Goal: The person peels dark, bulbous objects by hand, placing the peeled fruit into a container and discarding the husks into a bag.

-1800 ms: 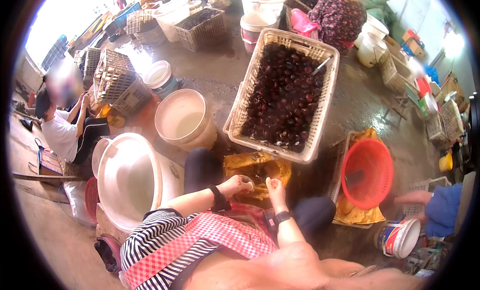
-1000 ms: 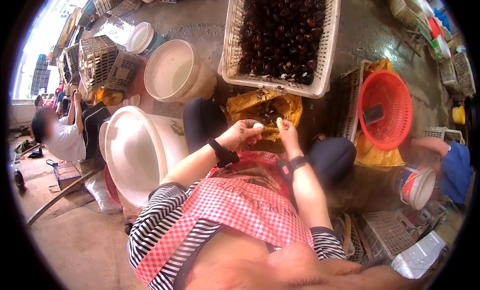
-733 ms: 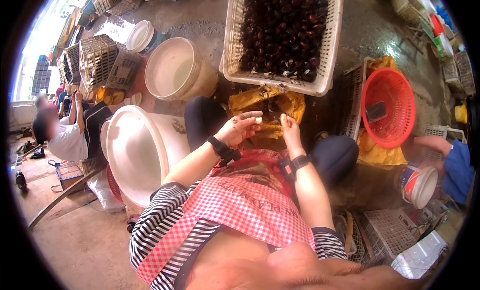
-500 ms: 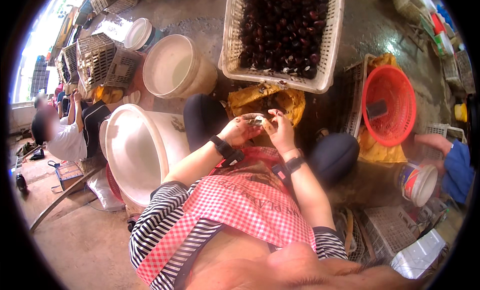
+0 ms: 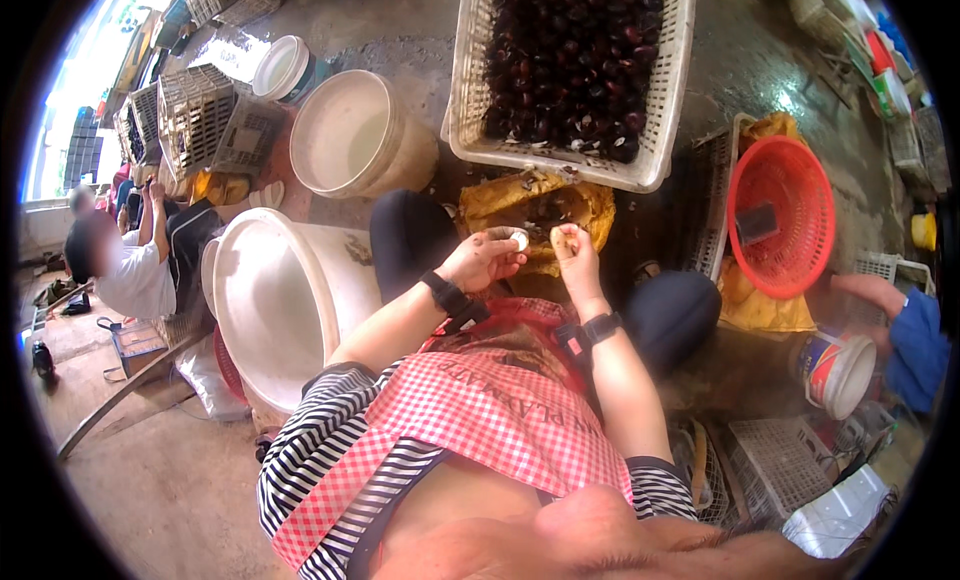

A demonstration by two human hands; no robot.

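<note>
Left hand (image 5: pixel 483 263): fingers pinched nearly together on a small white piece.
White piece (image 5: pixel 519 240): at those fingertips, plainer to see than half a second ago.
Yellow bag (image 5: pixel 488 204): just beyond the hands.
Right hand (image 5: pixel 577 266): now parted from the left, so two-handed contact seems broken off; fingers bent inward, grip and contents I cannot tell.
Crate (image 5: pixel 672 100): beyond the bag, bearing dark round pieces (image 5: pixel 570 70).

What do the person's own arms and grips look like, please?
The striped sleeves are short, black and white; the forearms are bare. A black band circles the left wrist, another dark band the right. The left grip and right grip wear no gloves; the left looks stained in places.
</note>
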